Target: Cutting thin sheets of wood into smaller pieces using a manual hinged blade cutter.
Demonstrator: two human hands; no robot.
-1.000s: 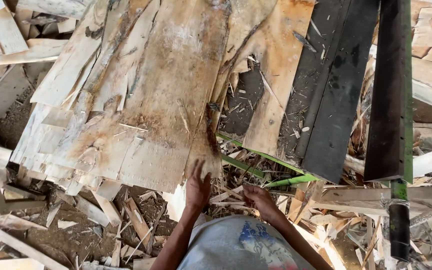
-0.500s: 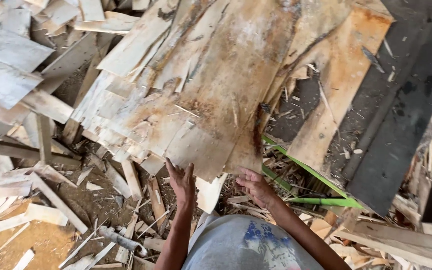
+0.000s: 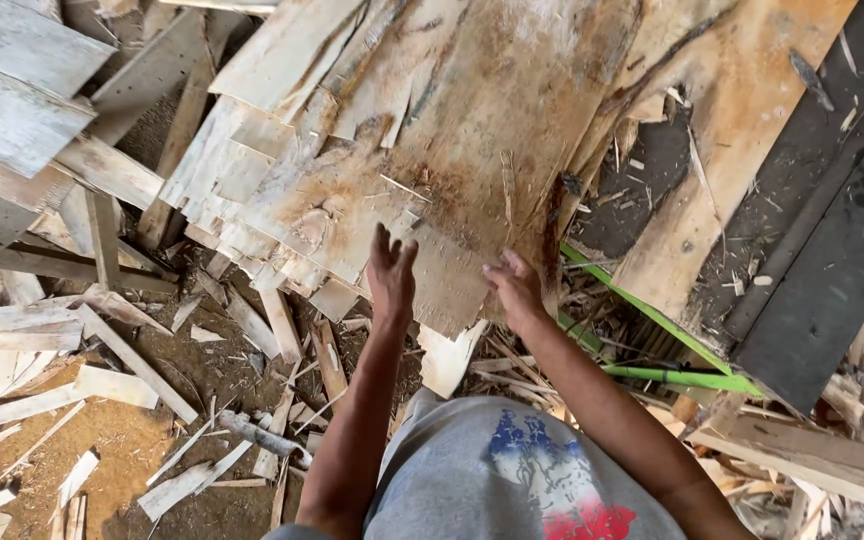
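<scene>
Nearest the camera, the person's grey shirt fills the lower edge, with both forearms reaching forward over it. The left hand is open, fingers spread and flat, its fingertips touching the near edge of the top veneer sheet. The right hand is loosely curled, fingers apart, resting against the same near edge just beside a dark split; whether it pinches the sheet cannot be told. Neither hand has a closed grasp.

The sheet lies uppermost on a ragged stack of thin wood sheets, its near edge overhanging the littered ground.

Judgement: the step in hand is taking hold of the top sheet at its near edge. The next move calls for fingers under that edge and an even two-handed lift, as the sheet looks thin and cracked.

Farther right lie a green bar and dark planks; grey boards lie far left.
</scene>
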